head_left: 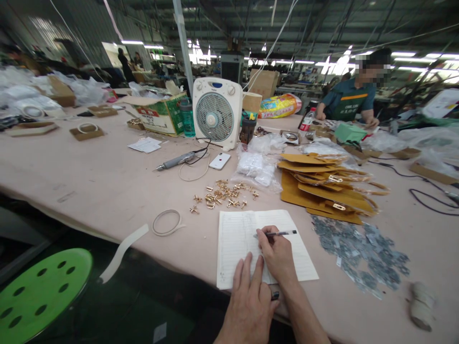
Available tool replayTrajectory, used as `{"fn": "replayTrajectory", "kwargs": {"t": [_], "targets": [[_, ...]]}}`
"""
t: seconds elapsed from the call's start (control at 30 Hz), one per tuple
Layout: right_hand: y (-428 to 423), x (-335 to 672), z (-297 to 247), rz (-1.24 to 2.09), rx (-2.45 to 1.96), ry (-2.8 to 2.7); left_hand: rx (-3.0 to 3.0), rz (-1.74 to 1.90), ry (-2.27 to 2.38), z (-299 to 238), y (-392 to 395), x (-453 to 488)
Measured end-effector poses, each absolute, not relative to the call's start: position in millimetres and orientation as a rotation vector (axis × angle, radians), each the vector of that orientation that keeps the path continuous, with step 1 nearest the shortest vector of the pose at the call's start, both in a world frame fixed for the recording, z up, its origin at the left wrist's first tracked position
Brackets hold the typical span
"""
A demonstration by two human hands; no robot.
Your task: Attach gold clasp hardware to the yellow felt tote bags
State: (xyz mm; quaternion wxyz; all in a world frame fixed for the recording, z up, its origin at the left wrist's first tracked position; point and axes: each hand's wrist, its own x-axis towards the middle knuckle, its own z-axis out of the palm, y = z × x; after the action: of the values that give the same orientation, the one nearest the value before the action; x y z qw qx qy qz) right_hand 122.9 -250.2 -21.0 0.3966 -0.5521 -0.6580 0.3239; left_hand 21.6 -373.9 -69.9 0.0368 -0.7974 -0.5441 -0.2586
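An open lined notebook [233,239] lies near the table's front edge, with faint writing on its left page. My right hand [278,253] is closed around a dark pen [283,233], its tip near the middle fold of the notebook. My left hand [249,296] rests on the lower part of the pages, several fingers stretched out and apart. Between its thumb side and a bent finger sits a small black pen cap [275,295], partly hidden. Gold-coloured metal fittings [224,193] lie scattered beyond the notebook.
Mustard bag pieces [322,184] are stacked right, above grey metal plates [362,253]. A tape roll [167,222], electric screwdriver [175,161], phone [220,161] and fan [217,112] lie left and ahead. A green stool [46,291] stands lower left. A co-worker [353,100] works across the table.
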Motion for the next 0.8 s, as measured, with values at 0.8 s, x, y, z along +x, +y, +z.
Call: {"fn": "replayTrajectory", "kwargs": {"t": [0.8], "targets": [[-249.7,122.9,-21.3,0.839,-1.411,-1.618,-2.439,-0.827,-1.653,-71.2,-373.3,20.6]]}}
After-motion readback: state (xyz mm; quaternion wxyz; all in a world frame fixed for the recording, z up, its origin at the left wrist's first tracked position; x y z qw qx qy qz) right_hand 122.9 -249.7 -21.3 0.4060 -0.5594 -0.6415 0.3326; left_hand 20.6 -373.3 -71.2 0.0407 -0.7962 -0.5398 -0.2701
